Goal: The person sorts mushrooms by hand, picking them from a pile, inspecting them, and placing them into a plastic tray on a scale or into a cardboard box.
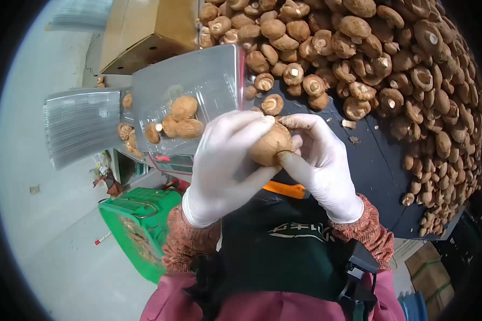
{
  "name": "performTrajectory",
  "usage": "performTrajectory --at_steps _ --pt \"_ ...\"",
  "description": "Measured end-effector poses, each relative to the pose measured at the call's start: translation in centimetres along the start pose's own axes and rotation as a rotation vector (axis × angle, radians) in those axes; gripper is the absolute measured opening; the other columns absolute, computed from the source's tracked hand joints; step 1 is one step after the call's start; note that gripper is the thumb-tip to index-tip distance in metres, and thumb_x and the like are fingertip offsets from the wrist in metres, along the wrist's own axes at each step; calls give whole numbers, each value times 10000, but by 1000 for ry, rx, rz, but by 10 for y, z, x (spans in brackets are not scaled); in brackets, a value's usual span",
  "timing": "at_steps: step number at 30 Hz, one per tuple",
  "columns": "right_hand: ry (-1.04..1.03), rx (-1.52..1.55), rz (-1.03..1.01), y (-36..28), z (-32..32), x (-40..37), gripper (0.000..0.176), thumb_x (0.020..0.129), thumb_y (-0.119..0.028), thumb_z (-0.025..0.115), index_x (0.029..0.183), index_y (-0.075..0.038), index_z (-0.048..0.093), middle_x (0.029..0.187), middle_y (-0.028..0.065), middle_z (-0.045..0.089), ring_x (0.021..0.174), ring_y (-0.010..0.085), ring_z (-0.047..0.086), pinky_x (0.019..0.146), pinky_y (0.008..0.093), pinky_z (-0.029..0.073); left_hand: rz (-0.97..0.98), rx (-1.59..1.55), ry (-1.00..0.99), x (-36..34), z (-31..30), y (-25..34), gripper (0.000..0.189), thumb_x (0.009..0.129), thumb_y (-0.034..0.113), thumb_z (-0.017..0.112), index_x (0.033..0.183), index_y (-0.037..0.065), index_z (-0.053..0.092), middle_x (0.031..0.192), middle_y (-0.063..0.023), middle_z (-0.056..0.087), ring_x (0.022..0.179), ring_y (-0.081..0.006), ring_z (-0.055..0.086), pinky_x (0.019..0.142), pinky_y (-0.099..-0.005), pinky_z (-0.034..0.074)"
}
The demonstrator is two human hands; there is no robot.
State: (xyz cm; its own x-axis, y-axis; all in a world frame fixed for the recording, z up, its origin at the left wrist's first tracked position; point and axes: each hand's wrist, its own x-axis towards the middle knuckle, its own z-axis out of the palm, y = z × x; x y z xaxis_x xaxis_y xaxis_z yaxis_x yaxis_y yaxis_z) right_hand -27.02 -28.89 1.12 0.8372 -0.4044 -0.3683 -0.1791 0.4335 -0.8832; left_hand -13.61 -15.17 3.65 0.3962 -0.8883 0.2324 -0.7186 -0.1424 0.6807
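Observation:
Between my two white-gloved hands is a brown shiitake mushroom (pixel 273 145), its rounded cap facing me. My left hand (pixel 222 160) grips it from the left, with thumb below and fingers over the top. On the other side, the fingers and thumb of my right hand (pixel 324 166) close on its edge. The stem is hidden. Just beneath the hands lies an orange handle (pixel 285 189), its other end out of sight. A clear plastic tray (pixel 214 64) left of my hands carries several shiitake mushrooms (pixel 184 108).
A large heap of shiitake mushrooms (pixel 359 48) covers the back and right of the dark table (pixel 369 155). Stacked clear trays (pixel 85 125) stand at the left, near a cardboard box (pixel 150 32). On the floor, a green crate (pixel 139 224) sits lower left.

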Motion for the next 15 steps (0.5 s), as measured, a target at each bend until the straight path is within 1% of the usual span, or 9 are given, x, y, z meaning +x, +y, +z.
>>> performTrajectory --at_steps 3,4,7,8,11,12,13,14,15 --pt "-62 245 155 -1 -8 -4 377 882 -71 729 1212 5 563 883 14 624 778 47 579 690 200 479 3 -55 -1 -2 11 2 691 617 45 881 1255 15 617 1234 -176 602 1110 -330 624 951 -398 506" --pt "-68 337 185 0 -11 -5 364 896 -56 710 1215 16 551 915 34 634 779 65 595 702 207 494 -21 -72 -13 -2 15 3 685 621 48 882 1254 19 619 1232 -175 604 1108 -328 626 949 -393 507" --pt "-57 511 234 7 -16 -8 368 906 -39 693 1232 23 534 956 52 641 790 80 612 718 211 510 -70 -131 -29 -3 22 4 669 635 61 882 1253 30 625 1226 -174 611 1103 -324 630 943 -385 510" --pt "-59 540 223 9 -17 -9 369 917 -36 680 1245 22 521 978 64 642 770 93 624 707 225 526 -74 -158 -27 -4 24 3 664 642 66 881 1254 32 625 1222 -174 613 1103 -324 631 942 -387 510" --pt "-42 477 228 11 -24 -16 372 914 -57 695 1238 25 531 984 67 644 760 91 625 699 221 523 -97 -198 -32 -6 33 6 615 672 87 866 1237 38 629 1205 -166 617 1098 -350 619 944 -413 505" --pt "-15 390 202 13 -29 -20 365 907 -63 704 1224 20 545 983 59 639 748 82 610 691 213 512 -96 -208 -36 -6 37 9 592 685 95 859 1228 40 631 1199 -162 619 1096 -363 614 946 -425 503" --pt "17 300 172 17 -35 -26 357 899 -69 713 1210 16 559 983 51 634 737 72 596 682 205 502 -93 -225 -90 -9 44 11 623 716 96 839 1283 31 590 1237 -181 598 1143 -375 591 983 -434 483" --pt "40 0 134 20 -50 -36 342 878 -67 727 1180 5 583 991 29 620 790 56 565 719 204 482 -91 -299 -150 -12 55 14 643 726 96 832 1307 21 566 1265 -193 582 1172 -385 573 1008 -441 466" --pt "98 51 62 28 -57 -47 334 862 -49 727 1163 1 592 993 14 609 841 56 540 760 221 473 -86 -373 -210 -16 65 17 663 737 95 825 1330 12 542 1293 -205 565 1201 -394 554 1032 -448 448"
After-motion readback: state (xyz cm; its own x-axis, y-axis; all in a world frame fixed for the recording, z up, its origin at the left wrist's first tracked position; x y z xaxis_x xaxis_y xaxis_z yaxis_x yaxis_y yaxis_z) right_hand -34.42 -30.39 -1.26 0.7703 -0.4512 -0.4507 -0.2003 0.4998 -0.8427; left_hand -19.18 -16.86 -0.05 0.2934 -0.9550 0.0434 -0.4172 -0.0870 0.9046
